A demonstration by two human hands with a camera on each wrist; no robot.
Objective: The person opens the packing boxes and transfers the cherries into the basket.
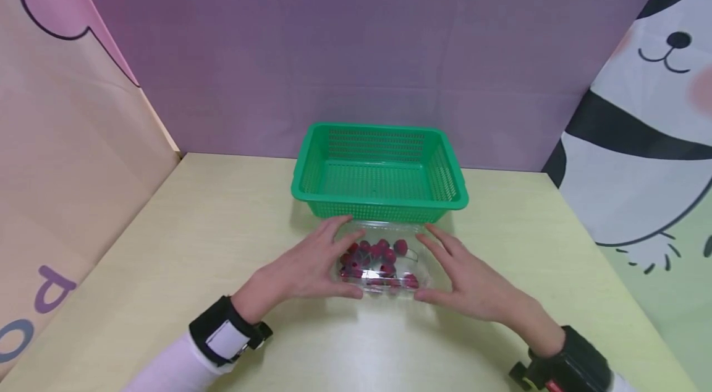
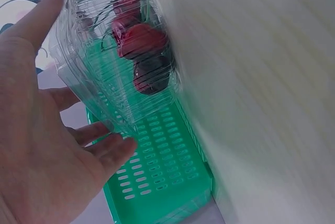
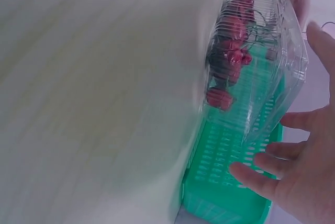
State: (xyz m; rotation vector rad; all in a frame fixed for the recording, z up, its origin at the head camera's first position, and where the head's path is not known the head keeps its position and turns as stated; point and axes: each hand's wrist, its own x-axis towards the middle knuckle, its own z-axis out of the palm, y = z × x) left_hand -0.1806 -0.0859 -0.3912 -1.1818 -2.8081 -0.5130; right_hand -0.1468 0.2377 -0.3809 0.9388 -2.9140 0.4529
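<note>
A clear plastic clamshell box (image 1: pixel 424 269) lies on the table, and dark red cherries (image 1: pixel 384 253) with thin stems show through its walls. At its left side is my left hand (image 1: pixel 317 262), thumb near the front edge and fingers spread toward the back corner. In the left wrist view those fingertips (image 2: pixel 128 148) are right at the box's rim. My right hand (image 1: pixel 467 274) is at the opposite side, its fingers also spread and gently bent. The right wrist view shows the right thumb and fingers (image 3: pixel 256 179) around the box's end, with a gap beside the plastic wall.
Directly behind the box stands a green plastic basket (image 1: pixel 378 201) with slotted walls and nothing in it. The pale wooden table (image 1: pixel 233 219) ends at a purple cloth backdrop (image 1: pixel 361 52). Printed cloths hang at the left and right.
</note>
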